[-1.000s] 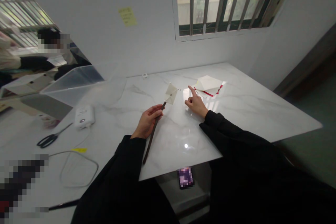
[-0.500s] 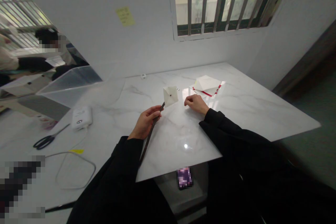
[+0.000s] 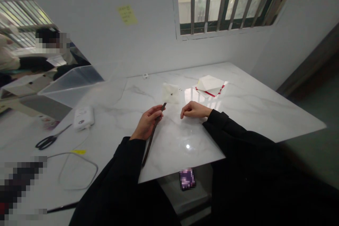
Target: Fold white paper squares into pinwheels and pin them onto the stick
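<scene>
My left hand (image 3: 148,122) is wrapped round a dark flat stick. This stick carries a white paper pinwheel (image 3: 169,91) at its top, with a small dark pin at the centre. The pinwheel's edges are smeared by motion. To the right of the stick, my right hand (image 3: 194,109) hovers low above the marble-patterned table (image 3: 169,162), its fingers curled down and nothing seen in them. Behind that hand lies folded white paper (image 3: 210,84) with red edging. Small shiny bits (image 3: 180,89) rest near the pinwheel.
At left are black scissors (image 3: 46,142), a white power strip (image 3: 84,118) with a grey cable (image 3: 96,169), and a clear plastic bin (image 3: 79,81). A phone (image 3: 187,179) lies below the table's front edge. People sit far left. A barred window is ahead.
My right hand has moved slightly left and down, away from the pinwheel. The pinwheel has turned from a sharp, tilted shape to a blurred one. My left hand stays nearly in place.
</scene>
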{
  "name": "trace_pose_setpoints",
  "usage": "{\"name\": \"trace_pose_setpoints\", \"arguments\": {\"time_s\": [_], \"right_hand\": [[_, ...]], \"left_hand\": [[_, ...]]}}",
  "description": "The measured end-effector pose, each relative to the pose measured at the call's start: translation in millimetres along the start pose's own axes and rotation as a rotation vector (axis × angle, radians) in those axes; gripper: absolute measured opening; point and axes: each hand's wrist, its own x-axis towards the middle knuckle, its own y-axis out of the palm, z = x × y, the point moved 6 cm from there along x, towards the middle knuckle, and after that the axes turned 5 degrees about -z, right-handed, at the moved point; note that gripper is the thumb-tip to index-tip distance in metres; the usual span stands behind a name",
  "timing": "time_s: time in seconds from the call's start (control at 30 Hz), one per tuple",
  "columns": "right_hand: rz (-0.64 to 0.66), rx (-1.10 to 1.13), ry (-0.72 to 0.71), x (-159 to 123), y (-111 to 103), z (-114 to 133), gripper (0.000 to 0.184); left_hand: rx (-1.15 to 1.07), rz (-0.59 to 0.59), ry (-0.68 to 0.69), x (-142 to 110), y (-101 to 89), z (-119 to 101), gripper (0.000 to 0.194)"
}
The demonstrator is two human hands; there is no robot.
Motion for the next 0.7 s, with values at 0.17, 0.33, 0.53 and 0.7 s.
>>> {"name": "trace_pose_setpoints", "arguments": {"time_s": [0.17, 0.33, 0.53, 0.7], "right_hand": [[-0.17, 0.021, 0.012, 2.2, -3.7, -3.1, 0.029], [-0.493, -0.026, 0.097, -0.2, -23.4, -12.4, 0.048], [-0.667, -0.083, 0.043, -6.5, -36.3, -6.1, 0.081], [-0.665, -0.124, -0.011, -6.8, -39.4, -1.4, 0.077]], "left_hand": [[0.011, 0.004, 0.01, 1.4, -1.3, 1.4, 0.048], [0.009, 0.017, 0.015, 1.9, -2.2, 3.9, 0.045], [0.021, 0.069, -0.01, -1.4, 5.0, 2.8, 0.041], [0.06, 0.144, -0.007, -2.3, 9.8, 3.8, 0.037]]}}
